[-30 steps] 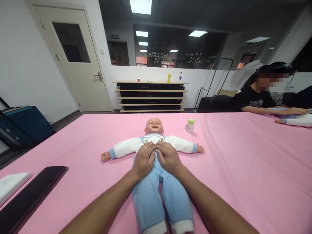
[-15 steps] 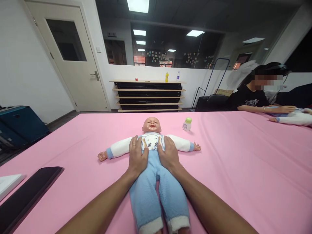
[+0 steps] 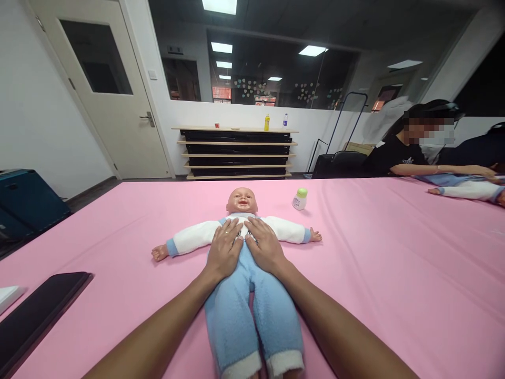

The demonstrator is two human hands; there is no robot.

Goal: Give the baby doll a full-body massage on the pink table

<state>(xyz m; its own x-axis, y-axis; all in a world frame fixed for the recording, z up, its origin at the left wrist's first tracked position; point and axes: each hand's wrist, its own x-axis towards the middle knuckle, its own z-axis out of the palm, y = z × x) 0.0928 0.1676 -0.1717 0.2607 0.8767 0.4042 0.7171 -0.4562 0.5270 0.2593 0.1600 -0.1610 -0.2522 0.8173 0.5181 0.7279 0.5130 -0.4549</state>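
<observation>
A baby doll point(image 3: 252, 310) in a white top with an animal face and light blue trousers lies on its back, head away from me and arms spread wide. My left hand point(image 3: 225, 246) rests flat on the left side of its chest, fingers extended, a ring on one finger. On the other side of the chest lies my right hand point(image 3: 265, 245), also flat with the fingers straight. The thumbs come close together over the animal print and cover most of it. Neither hand grips anything.
A pink cloth point(image 3: 379, 273) covers the table. Beyond the doll stands a small bottle with a green cap point(image 3: 300, 199). At left lie a dark flat case point(image 3: 43, 321) and a white object point(image 3: 10, 297). Far right, a person point(image 3: 410, 142) handles another doll point(image 3: 469, 189).
Both my hands have slid inward over the doll's chest, from its sides toward the middle. The view has shifted slightly. The other person's arm has reached farther right.
</observation>
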